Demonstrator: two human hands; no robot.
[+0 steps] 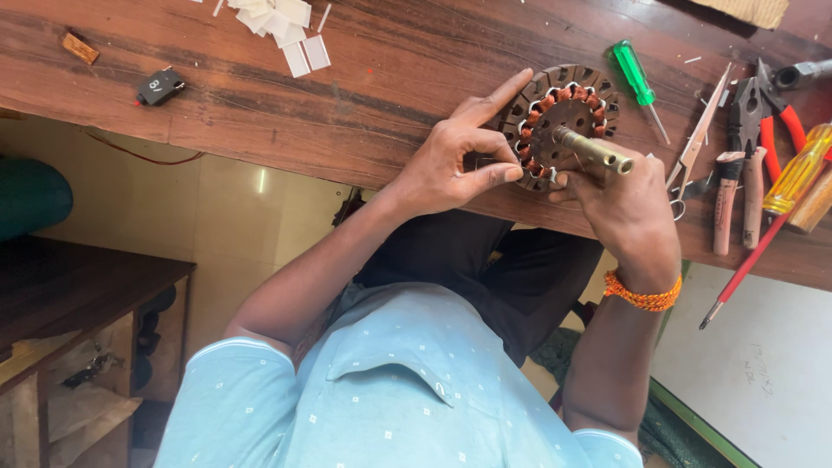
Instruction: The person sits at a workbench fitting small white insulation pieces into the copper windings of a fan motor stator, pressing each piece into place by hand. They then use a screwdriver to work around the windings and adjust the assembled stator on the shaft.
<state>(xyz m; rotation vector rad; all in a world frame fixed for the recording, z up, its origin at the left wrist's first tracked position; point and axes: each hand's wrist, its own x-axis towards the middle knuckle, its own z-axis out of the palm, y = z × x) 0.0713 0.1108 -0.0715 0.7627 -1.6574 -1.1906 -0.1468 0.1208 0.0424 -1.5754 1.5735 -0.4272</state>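
At the upper left of the frame a small wooden block (pixel 80 48) lies on the dark wooden tabletop (pixel 364 95), and right of it one small black device (pixel 159 87). Further right, at the top edge, sits one loose heap of white paper slips (pixel 282 24).

Right of centre, at the tabletop's near edge, is one motor stator (pixel 563 121): a round, dark slotted core with copper-orange windings in a ring around its middle and one brass-coloured shaft (pixel 594 149) sticking out toward the camera.

The hand seen on the left side of the picture, the left hand (pixel 455 160), touches the stator's rim; its forefinger is stretched along the rim while thumb and another finger are pinched narrowly together at the lower edge, though what they pinch is too small to tell. The right hand (pixel 624 204) lies under the shaft, its fingers closed on the stator's lower right side. One orange bracelet (pixel 641 295) circles that wrist.

Right of the stator lie one green-handled screwdriver (pixel 634 76), one pair of scissors (pixel 698 139), one pair of red-handled pliers (pixel 767 108), two wooden-handled tools (pixel 741 199) side by side, and one yellow-handled screwdriver (pixel 793 173).
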